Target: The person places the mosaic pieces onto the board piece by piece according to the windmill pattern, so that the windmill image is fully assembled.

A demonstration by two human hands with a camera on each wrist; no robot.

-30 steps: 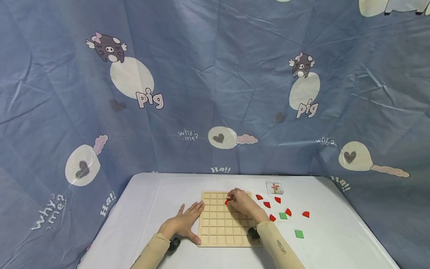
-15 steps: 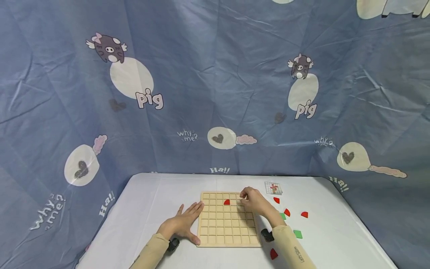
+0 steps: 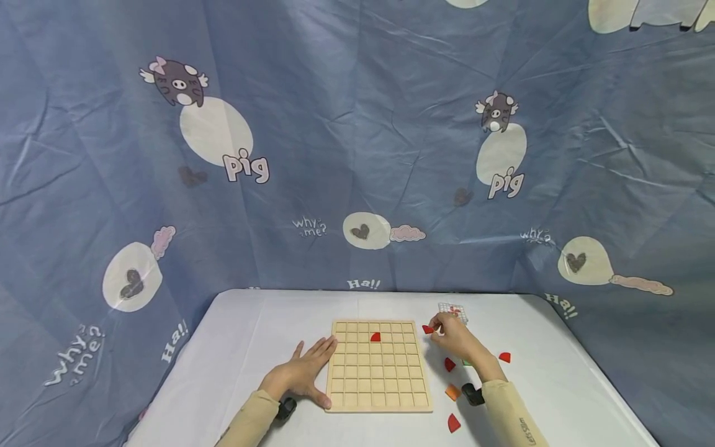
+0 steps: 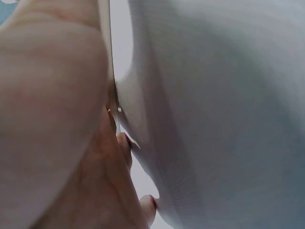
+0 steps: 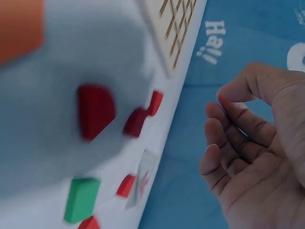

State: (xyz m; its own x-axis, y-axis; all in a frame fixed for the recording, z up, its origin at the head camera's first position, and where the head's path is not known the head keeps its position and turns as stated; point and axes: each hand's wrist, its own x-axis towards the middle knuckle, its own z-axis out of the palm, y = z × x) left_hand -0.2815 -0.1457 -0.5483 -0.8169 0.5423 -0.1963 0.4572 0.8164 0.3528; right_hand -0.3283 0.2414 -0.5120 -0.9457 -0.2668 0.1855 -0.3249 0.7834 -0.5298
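A wooden grid board (image 3: 378, 402) lies on the white table, with a red quarter-circle piece (image 3: 375, 337) in one of its upper cells. My left hand (image 3: 298, 377) rests along the board's left edge, fingers and thumb spread. Off the board's upper right corner is my right hand (image 3: 455, 338), fingers loosely bent beside another red quarter-circle piece (image 3: 427, 329). In the right wrist view, no piece shows between the thumb and fingers of that hand (image 5: 257, 138); a red piece (image 5: 96, 110) and a green square tile (image 5: 82, 200) lie apart from it.
Right of the board are more red pieces (image 3: 449, 364), an orange piece (image 3: 452, 392), a red one near the front (image 3: 454, 423) and one farther right (image 3: 505, 357). A printed pattern card (image 3: 459, 312) lies partly behind the right hand. Patterned blue cloth (image 3: 313, 155) hangs around the table.
My right hand has let go of the red piece on the board and moved right, past the board's edge, to another red piece. The left hand stays at the board's edge.
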